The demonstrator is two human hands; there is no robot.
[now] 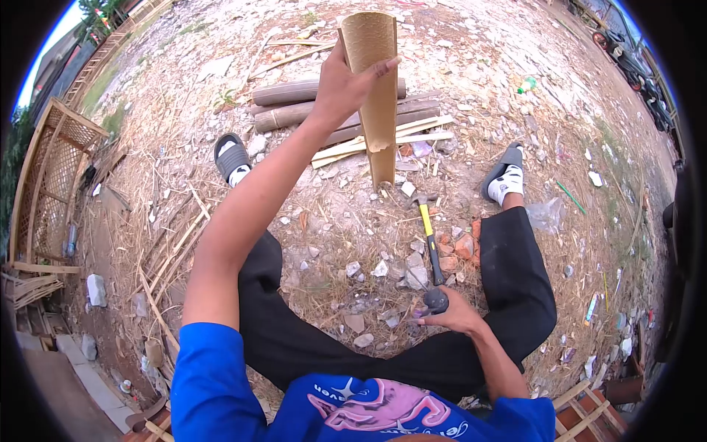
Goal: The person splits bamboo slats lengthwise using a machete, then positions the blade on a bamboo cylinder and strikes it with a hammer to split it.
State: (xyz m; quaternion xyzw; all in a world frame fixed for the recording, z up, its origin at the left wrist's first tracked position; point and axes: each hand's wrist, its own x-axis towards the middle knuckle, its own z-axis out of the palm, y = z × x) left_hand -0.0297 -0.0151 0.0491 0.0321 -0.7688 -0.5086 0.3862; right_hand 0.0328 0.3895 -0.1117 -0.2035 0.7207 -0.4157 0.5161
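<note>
A split bamboo length (379, 114) stands on the ground (331, 236), long axis upright, hollow side facing the camera, its upper part gripped by the outstretched left hand (346, 87), while the lower right hand (458, 314) grasps a dark, rounded object (436, 300).

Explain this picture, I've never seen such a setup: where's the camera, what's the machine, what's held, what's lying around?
There is no machine, just a person's two bare hands. The single picture comes from a camera worn on the head, looking forward and down; everything looks curved toward the edges. The left hand grips a split bamboo piece standing roughly upright, its lower end at the ground. The right hand holds a dark knob; I can't tell what it belongs to. On the ground lie a hammer, brick pieces beside it and, beyond, dark poles and pale strips.
</note>
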